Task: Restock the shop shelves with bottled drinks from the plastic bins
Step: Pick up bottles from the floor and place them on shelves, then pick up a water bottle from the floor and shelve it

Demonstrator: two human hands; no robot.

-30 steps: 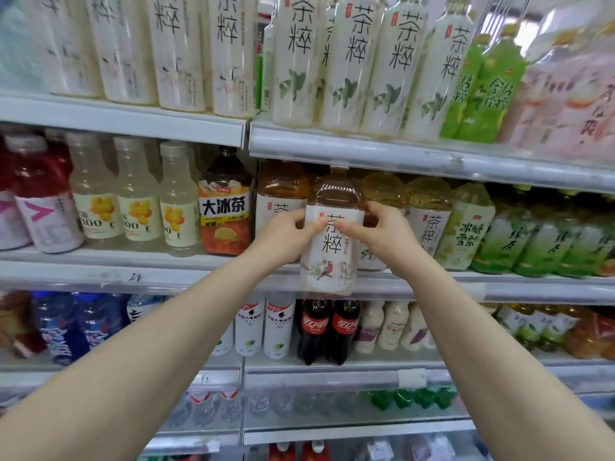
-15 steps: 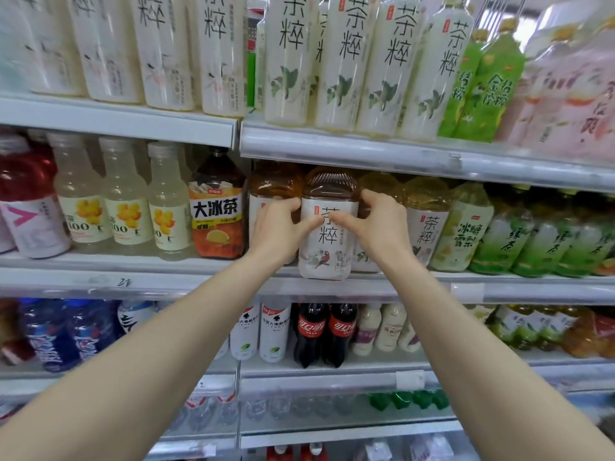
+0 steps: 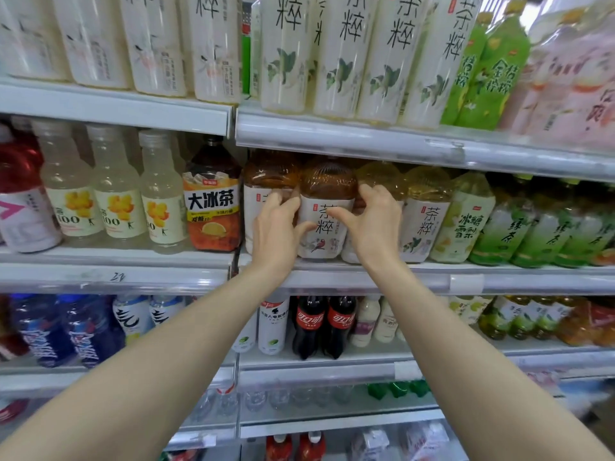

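Note:
A brown tea bottle (image 3: 327, 194) with a white label and a small bird picture stands upright on the middle shelf (image 3: 416, 277), between a darker tea bottle (image 3: 266, 174) on its left and yellow tea bottles (image 3: 426, 201) on its right. My left hand (image 3: 278, 227) grips the bottle's left side, thumb across the label. From the right, my right hand (image 3: 374, 224) holds it with the thumb on the label front and the fingers curled round its side.
The shelf above (image 3: 366, 141) hangs low over the bottle tops and carries tall white tea bottles (image 3: 336, 51). An orange iced-tea bottle (image 3: 213, 201) stands at the left. Cola bottles (image 3: 324, 324) sit on the shelf below.
Both hands have pushed the brown tea bottle from the shelf's front edge back into its row, and it now stands on the shelf. The view moved closer.

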